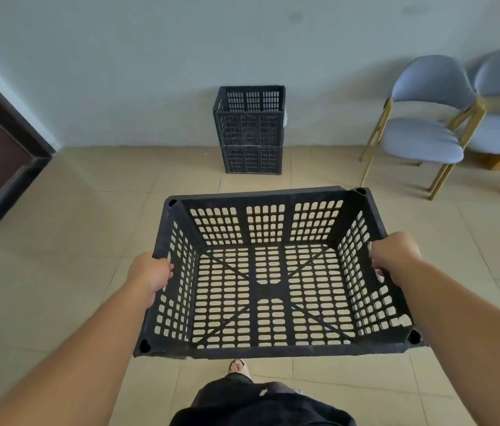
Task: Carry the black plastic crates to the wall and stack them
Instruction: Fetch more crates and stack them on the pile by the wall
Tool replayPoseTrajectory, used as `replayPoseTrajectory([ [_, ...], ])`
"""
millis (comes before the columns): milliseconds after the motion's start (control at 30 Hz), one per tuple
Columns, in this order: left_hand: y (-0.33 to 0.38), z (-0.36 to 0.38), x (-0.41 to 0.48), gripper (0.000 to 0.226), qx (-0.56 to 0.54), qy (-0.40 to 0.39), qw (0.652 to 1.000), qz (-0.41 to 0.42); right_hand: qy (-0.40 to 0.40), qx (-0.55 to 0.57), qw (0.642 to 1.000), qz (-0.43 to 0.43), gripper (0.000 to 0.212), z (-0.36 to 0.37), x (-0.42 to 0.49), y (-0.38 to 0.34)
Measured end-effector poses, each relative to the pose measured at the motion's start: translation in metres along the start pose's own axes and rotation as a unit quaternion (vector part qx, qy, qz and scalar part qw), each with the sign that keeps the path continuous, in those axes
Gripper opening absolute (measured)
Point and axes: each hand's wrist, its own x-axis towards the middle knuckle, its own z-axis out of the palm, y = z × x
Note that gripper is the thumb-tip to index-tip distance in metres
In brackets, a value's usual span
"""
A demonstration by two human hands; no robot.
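Between left hand (150,273) and right hand (394,256), 1 black crate (270,353) (both fists clenched on its side rims)

Both bare forearms reaching forward from the lower corners of the frame, left hand (150,273) curled closed at centre left, right hand (394,256) likewise clenched at centre right, knuckles up.

No legible text, label, brand, number or sign anywhere in view.

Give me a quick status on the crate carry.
Both hands, left hand and right hand, gripping empty crate. Stack at wall ahead. Floor path clear.
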Motion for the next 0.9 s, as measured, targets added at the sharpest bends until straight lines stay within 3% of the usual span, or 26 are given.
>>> replayPoseTrajectory([
  [567,0.233,-0.003,0.285,0.021,-0.009,-0.033,0.998,0.045,0.062,0.002,0.997,-0.043,0.016,0.056,0.172,-0.266],
  [900,0.380,0.050,0.422,0.020,0.006,-0.018,0.998,0.052,0.080,-0.013,0.993,-0.089,0.019,0.062,0.326,-0.393],
])
